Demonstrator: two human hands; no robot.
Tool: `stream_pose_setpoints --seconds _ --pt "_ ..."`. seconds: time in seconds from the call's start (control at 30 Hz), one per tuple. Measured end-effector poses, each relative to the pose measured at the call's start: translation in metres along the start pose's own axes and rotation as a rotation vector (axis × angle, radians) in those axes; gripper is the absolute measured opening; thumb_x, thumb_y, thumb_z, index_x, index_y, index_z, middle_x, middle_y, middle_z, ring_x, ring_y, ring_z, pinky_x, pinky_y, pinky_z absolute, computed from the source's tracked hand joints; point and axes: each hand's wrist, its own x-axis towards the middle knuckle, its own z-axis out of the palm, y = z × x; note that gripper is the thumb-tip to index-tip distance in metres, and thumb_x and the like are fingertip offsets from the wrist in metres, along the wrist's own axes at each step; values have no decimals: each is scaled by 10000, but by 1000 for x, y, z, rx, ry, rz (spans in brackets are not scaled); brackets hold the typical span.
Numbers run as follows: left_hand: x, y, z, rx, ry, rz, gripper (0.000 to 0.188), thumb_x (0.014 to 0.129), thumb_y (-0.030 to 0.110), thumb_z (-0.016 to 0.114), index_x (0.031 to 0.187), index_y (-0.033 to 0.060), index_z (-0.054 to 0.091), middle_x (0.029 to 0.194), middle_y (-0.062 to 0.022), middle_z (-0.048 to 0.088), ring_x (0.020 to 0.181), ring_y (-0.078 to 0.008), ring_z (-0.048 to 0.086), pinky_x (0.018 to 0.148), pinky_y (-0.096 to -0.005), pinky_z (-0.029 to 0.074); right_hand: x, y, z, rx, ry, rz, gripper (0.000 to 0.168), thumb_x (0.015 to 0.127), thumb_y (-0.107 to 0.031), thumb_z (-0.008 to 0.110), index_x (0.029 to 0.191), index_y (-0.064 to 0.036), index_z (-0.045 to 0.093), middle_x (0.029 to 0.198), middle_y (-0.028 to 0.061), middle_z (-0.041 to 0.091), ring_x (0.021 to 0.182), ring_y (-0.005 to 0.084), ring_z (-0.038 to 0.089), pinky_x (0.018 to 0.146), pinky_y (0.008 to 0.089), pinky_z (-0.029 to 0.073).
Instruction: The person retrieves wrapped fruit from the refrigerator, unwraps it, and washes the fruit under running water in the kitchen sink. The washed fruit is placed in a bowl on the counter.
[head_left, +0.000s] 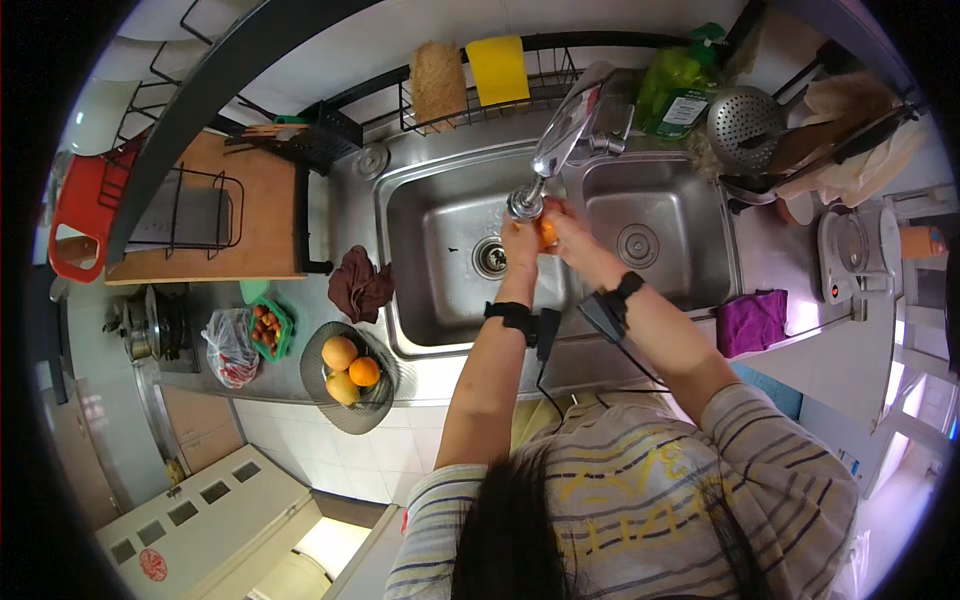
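Under the spout of the chrome faucet (553, 154), both of my hands hold an orange fruit (549, 232), mostly covered by the fingers. My left hand (520, 244) cups its left side, partly hidden below the faucet head. On its right side, the fingers of my right hand (570, 234) wrap around it. They are above the larger left basin (450, 300) of the steel sink, near the divider. A drain (491, 257) with dark bits in it lies just left of my left hand. Whether water is running is hard to tell.
Left of the sink, a ribbed dark plate (315, 367) holds several fruits beside a brown cloth (361, 285) and a green basket (283, 330) of small brown fruits. Dish soap (679, 94) stands behind the right basin (675, 217). A purple cloth (752, 322) lies right.
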Motion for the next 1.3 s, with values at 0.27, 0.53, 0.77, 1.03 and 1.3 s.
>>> stream_pose_setpoints --seconds 0.27,0.53,0.77,1.03,1.3 --pt "21 6 -29 86 -105 -96 304 915 215 488 874 -45 639 799 -151 655 745 -250 630 641 -370 478 13 27 16 -522 49 -386 293 845 -254 671 1046 -45 629 923 54 660 784 146 612 687 290 483" --pt "-8 -1 -14 388 155 531 290 900 237 578 1055 -8 588 905 -106 635 766 -211 601 646 -342 481 18 29 24 -341 211 -259 254 883 -205 600 1074 -39 627 967 48 654 840 114 589 710 261 471" --pt "11 24 -38 -273 -199 -650 518 921 566 411 1068 104 593 975 -80 639 885 -211 640 654 -349 534 9 30 25 -290 115 -317 175 835 -130 604 975 -47 671 851 32 658 763 108 596 650 255 467" --pt "-7 21 -43 72 -249 165 307 922 289 542 1109 46 560 1080 -108 606 905 -229 614 773 -336 491 0 12 25 17 89 17 276 904 -280 600 1061 -52 614 944 52 635 784 144 596 702 256 484" --pt "0 18 -48 -147 -206 -198 426 975 418 400 1162 71 562 1067 -102 616 995 -244 588 817 -371 502 1 23 21 -189 -164 -172 312 861 -286 655 1061 -54 598 946 46 630 848 155 597 751 298 489"
